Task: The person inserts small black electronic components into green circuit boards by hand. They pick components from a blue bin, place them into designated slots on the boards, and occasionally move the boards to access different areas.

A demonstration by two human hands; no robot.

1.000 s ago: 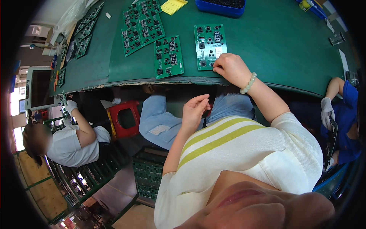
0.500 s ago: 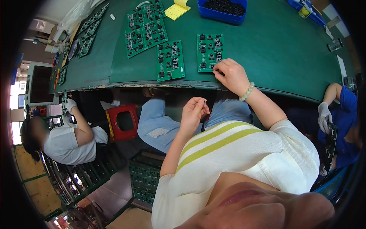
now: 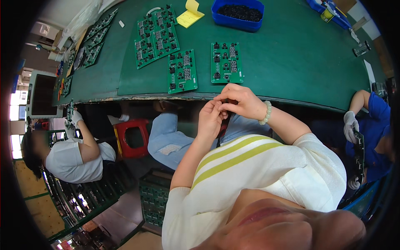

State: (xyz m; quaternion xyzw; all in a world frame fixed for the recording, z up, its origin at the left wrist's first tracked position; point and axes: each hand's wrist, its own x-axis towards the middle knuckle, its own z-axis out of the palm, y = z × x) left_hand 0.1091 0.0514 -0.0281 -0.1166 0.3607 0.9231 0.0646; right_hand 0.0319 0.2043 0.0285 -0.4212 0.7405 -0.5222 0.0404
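My left hand [image 3: 209,121] and my right hand [image 3: 241,102] meet in front of the table's near edge, fingertips pinched together. Whatever lies between the fingers is too small or hidden to make out. Just beyond my right hand, a green circuit board [image 3: 218,69] with black buttons and two digit displays lies flat on the table. A similar green board [image 3: 176,81] is to its left. Farther back, a larger panel of joined circuit boards [image 3: 155,38] touches or nearly touches that left board.
A blue bin [image 3: 235,24] of small black parts stands at the back, beside a yellow notepad [image 3: 190,18]. More boards [image 3: 95,50] lie at far left. Co-workers' gloved hands [image 3: 76,118] hold boards on both sides. A red stool [image 3: 143,137] stands below the table.
My right hand has left the near edge of the right circuit board and come back toward me to meet my left hand. The left hand has shifted slightly; the boards stay on the table.
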